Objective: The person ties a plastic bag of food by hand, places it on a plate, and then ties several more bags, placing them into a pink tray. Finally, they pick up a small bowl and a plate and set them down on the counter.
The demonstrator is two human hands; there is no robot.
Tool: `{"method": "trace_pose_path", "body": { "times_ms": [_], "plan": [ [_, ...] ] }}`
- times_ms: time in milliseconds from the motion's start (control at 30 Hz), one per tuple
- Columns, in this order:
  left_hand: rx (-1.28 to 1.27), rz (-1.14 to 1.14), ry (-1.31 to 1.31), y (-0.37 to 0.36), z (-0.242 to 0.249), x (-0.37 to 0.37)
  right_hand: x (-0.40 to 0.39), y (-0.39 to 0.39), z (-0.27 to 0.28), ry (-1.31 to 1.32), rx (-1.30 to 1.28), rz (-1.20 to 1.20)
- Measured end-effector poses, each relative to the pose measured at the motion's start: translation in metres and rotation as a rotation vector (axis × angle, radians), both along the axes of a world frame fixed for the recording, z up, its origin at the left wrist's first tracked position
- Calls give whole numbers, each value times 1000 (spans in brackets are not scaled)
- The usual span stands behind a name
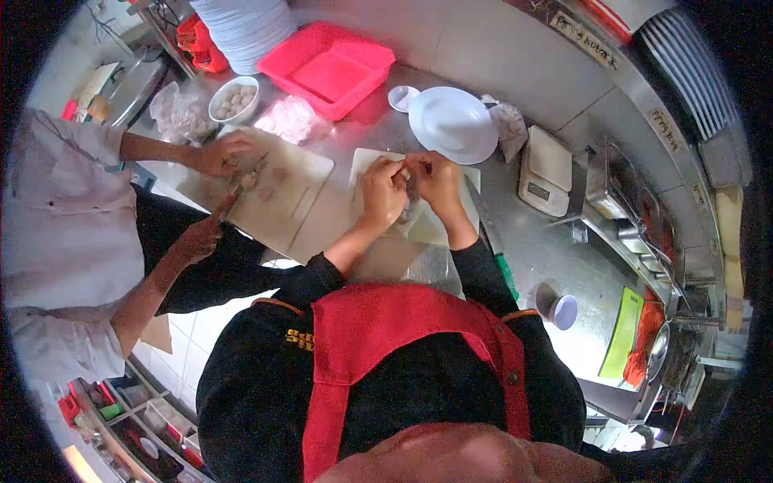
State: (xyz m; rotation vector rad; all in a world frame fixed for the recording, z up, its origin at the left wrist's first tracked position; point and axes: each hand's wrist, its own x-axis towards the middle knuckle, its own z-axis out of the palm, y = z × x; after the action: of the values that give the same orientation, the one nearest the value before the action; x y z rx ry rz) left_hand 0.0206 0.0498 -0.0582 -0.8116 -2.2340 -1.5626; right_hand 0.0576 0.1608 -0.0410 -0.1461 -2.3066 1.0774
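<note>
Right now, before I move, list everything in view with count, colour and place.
Plate stack: one, white, upper left
Tray: one, pinkish red, back of counter
Bowl of round pieces: one, white, left of tray
Oval plate: one, white, right of tray
Small dish: one, white, beside oval plate
Cutting boards: two, pale, centre and left
Scale: one, pale, right of oval plate
Cup: one, pale purple, right counter
Flat board: one, green, far right
Cloth: one, orange-red, beside flat board
Co-worker: one, white top, left, holding knife
Your apron: one, red, lower centre
Your left hand, right hand: two, bare, over centre board
</note>
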Motion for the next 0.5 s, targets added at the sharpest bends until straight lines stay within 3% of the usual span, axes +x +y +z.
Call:
{"method": "trace_pose_path", "body": {
  "times_ms": [33,167,267,333,500],
  "plan": [
    [-41,10,-6,2,-1,-1,1,-2,2,97,119,-31],
    [-15,37,-114,-1,4,4,6,-8,10,141,105,3],
    [65,56,-205,-9,22,18,15,-9,19,97,-25,69],
    [97,74,-265,-8,18,12,15,-9,15,80,-420,213],
    [60,148,-451,-3,-12,0,26,-14,1,111,-38,112]
  ]
}}
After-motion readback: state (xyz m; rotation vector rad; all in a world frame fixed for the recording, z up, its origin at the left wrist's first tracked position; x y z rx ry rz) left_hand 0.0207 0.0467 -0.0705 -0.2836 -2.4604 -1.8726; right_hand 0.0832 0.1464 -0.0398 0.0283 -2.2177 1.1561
